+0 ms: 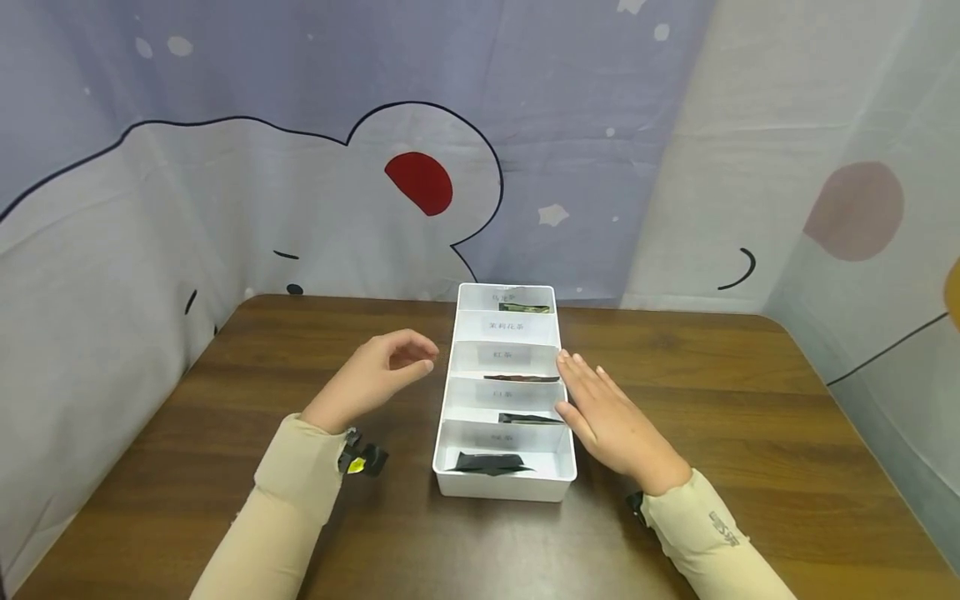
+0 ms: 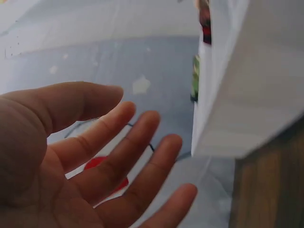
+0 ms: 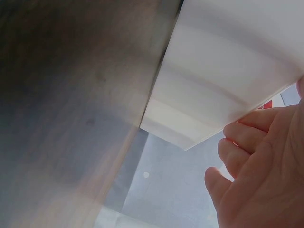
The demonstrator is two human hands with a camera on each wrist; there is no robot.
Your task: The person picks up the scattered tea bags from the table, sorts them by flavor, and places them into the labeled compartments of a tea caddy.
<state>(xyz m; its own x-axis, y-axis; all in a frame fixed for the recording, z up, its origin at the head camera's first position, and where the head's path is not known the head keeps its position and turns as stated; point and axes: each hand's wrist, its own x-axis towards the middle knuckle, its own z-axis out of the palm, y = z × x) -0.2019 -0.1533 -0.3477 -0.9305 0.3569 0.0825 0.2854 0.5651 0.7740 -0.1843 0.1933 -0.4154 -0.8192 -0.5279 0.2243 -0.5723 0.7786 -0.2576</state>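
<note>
Tray (image 1: 447, 450), white and split into five labelled compartments, stands lengthwise at the middle of the table (image 1: 750, 417), its far end toward the printed backdrop (image 1: 420, 183). Dark packets (image 1: 491, 462) lie in four compartments; the second from the far end looks bare. Right hand (image 1: 607, 421) lies flat with straight fingers along the tray's right wall, seemingly to steady it; the right wrist view shows fingertips (image 3: 237, 130) against the white wall. Left hand (image 1: 378, 375) hovers just left of the tray, fingers loosely curled and apart, holding nothing and not touching the wall, as if bracketing the tray from that side.
</note>
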